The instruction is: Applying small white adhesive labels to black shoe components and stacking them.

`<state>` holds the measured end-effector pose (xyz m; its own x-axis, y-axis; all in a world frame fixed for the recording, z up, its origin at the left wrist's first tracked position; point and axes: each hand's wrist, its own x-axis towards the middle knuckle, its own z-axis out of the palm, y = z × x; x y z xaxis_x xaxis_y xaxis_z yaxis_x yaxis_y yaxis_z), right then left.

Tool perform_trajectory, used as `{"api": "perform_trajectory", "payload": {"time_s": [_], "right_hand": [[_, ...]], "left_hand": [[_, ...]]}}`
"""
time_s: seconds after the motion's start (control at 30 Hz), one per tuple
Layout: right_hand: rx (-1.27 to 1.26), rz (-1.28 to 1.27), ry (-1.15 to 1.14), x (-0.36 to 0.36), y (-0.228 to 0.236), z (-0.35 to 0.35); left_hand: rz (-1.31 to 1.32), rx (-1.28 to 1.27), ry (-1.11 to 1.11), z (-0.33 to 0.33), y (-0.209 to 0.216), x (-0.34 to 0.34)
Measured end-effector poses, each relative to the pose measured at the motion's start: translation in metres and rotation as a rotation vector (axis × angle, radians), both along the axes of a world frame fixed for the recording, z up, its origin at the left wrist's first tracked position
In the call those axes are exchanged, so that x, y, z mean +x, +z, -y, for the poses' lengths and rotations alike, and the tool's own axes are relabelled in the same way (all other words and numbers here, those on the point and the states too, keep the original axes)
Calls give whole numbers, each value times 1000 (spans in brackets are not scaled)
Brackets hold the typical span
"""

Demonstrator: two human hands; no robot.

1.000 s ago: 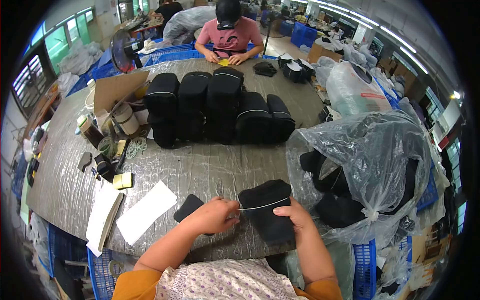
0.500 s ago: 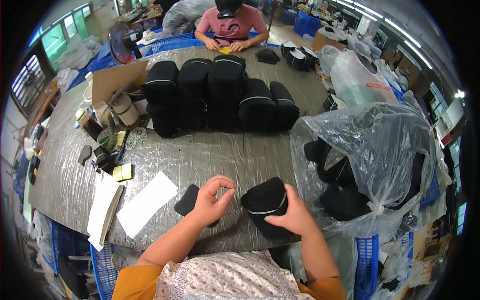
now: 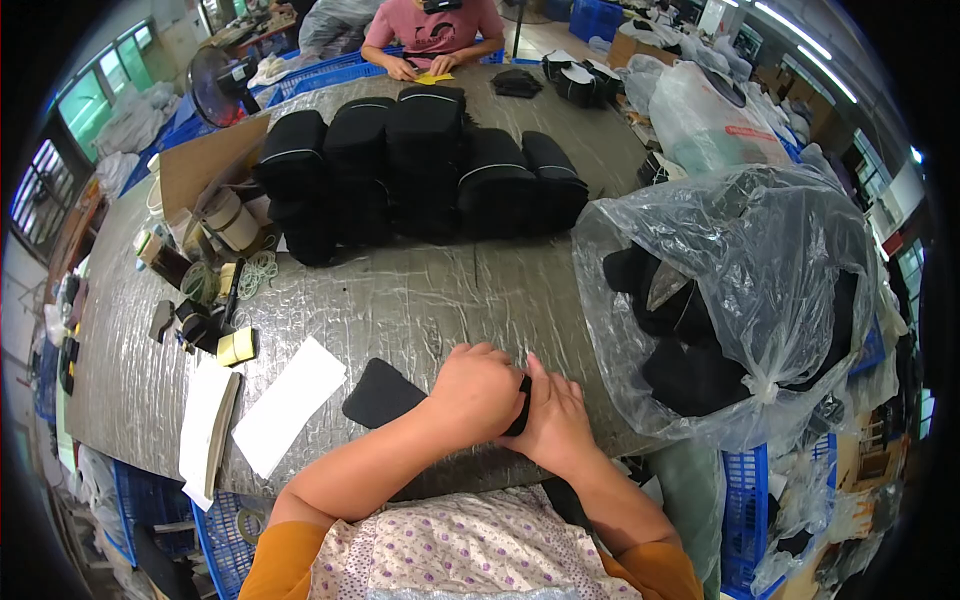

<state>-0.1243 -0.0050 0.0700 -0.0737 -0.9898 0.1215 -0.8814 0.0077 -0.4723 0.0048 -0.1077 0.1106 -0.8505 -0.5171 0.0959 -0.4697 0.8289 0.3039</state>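
Observation:
Close in front of me, a bundle of black fabric pieces (image 3: 519,408) is held between my two hands, which hide most of it. My left hand (image 3: 480,392) is closed over its left side, knuckles up. From the right, my right hand (image 3: 552,415) grips the same bundle, its fingers lying close together along it. Whether a band goes round the bundle cannot be seen here. Beside my left forearm a flat black fabric piece (image 3: 381,393) with rounded corners lies on the table (image 3: 420,300).
Stacked black banded bundles (image 3: 425,165) stand across the table's middle. A clear plastic bag (image 3: 790,260) with black pieces is at right. White paper sheets (image 3: 290,408), a yellow pad (image 3: 237,346) and jars (image 3: 232,220) sit left. Opposite, a person (image 3: 432,35) handles something yellow.
My left hand has moved right and closed on the bundle in my right hand. The bundle has turned and is now mostly covered. The view has shifted slightly.

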Motion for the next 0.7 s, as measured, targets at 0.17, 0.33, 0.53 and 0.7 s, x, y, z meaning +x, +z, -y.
{"api": "perform_trajectory", "payload": {"time_s": [0.17,0.33,0.53,0.7], "right_hand": [[15,-29,-10,2,1,-1],[15,-16,-25,4,4,1],[37,-16,-18,1,7,7],[185,98,-75,-14,18,20]], "left_hand": [[50,18,4,5,-10,-5],[-402,604,337,3,-21,3],[-530,549,396,-3,-30,12],[-614,164,203,-9,-22,31]]}}
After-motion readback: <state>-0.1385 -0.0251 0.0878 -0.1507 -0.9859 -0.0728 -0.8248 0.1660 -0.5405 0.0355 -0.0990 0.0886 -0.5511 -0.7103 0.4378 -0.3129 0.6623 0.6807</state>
